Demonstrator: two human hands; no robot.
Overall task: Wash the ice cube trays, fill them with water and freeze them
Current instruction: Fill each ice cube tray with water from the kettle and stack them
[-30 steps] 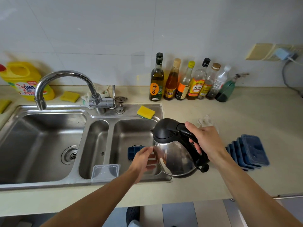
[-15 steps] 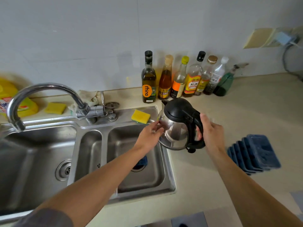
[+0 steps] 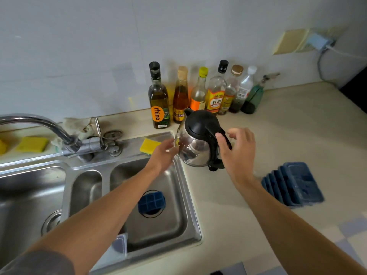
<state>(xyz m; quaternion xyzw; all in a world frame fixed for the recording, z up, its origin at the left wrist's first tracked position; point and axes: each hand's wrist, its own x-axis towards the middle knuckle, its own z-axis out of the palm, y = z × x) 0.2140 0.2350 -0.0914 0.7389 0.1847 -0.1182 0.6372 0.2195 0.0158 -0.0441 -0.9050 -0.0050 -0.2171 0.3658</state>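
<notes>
A kettle with a steel body and a black lid is seen upright on the desk, at the back right corner of the sink. Its spout is turned towards the wall and its handle towards the right.

The left hand is held open, its fingers spread and relaxed, just beside the kettle's left side; whether the fingertips touch the steel cannot be told. The right hand is also held open, with loosely bent fingers spread beside the black handle. Its thumb lies against or just next to the handle, and nothing is gripped by it.

One blue tray is lying on the bottom of the right basin, over the drain, partly hidden by the left forearm. A stack of trays, also blue, is laid overlapping on the desk to the right of the kettle, well apart from the sink.

A yellow sponge is placed on the sink's back rim, just left of the kettle. A row of bottles is lined up against the wall behind the kettle. The faucet is turned towards the left basin, and a crumpled cloth is tucked behind it. A clear plastic piece is seen at the sink's front rim, partly covered by the left arm.
</notes>
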